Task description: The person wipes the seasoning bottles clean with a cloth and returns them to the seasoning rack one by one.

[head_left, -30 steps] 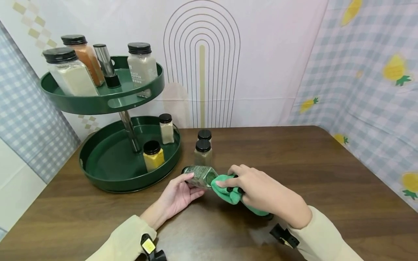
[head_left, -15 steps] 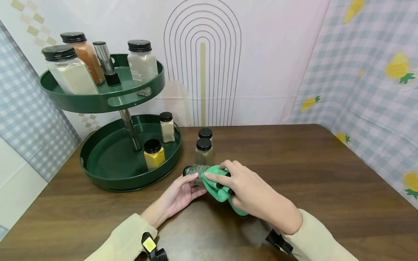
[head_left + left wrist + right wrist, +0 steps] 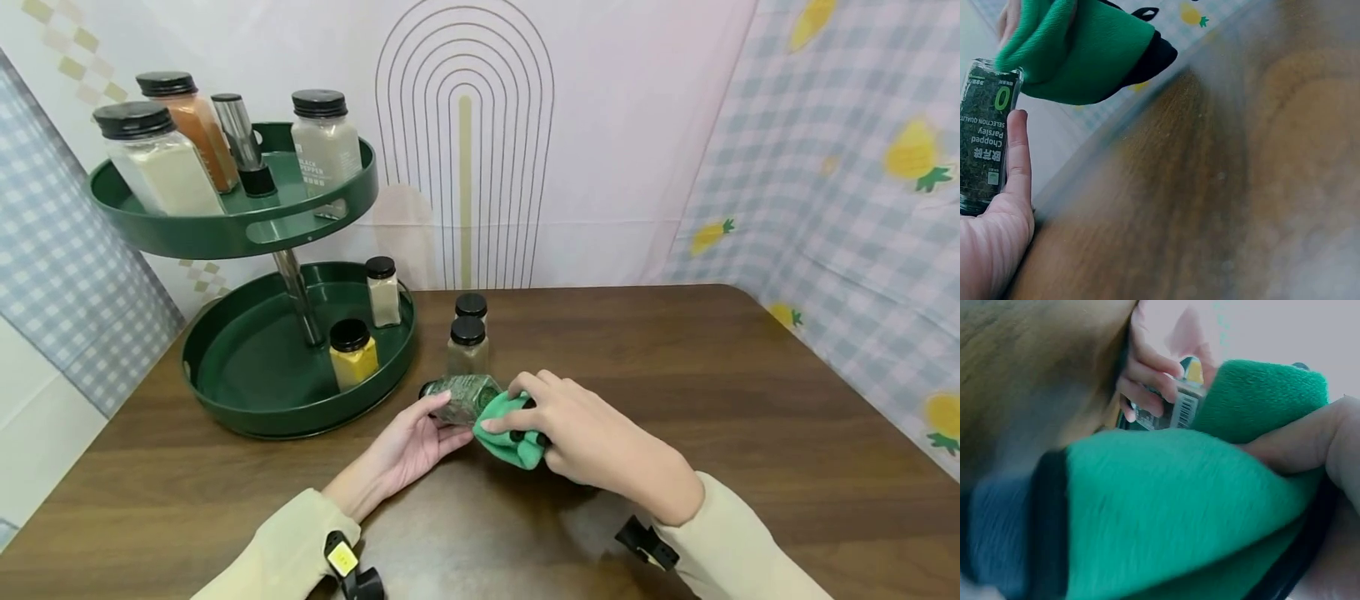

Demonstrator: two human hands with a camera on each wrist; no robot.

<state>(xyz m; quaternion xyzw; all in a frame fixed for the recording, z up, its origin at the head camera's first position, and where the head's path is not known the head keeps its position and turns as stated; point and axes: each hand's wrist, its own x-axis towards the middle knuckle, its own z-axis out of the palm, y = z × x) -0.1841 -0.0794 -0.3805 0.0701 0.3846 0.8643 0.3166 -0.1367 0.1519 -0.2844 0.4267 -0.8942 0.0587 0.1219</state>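
My left hand (image 3: 411, 450) grips a clear jar of chopped parsley (image 3: 463, 398), its label plain in the left wrist view. The jar lies on its side above the table, black lid to the left and base to the right. In my right hand (image 3: 581, 425) is a bunched green cloth (image 3: 512, 442) with dark trim, pinched between thumb and fingers. The cloth touches the jar's base end. Seen from the right wrist, the cloth (image 3: 1172, 500) fills much of the view, and the left hand's fingers (image 3: 1147, 381) curl round the jar behind it.
Two black-lidded jars (image 3: 468, 348) stand just behind the held jar. To the left is a green two-tier rack (image 3: 262, 421), with a yellow jar (image 3: 352, 358) and a pale jar (image 3: 384, 296) below. Larger jars (image 3: 326, 154) and a metal grinder (image 3: 243, 146) occupy its upper tier.
The cloth moved left over the jar's body, then back right toward its base, baring the glass again. My left hand has stayed almost still with the jar.
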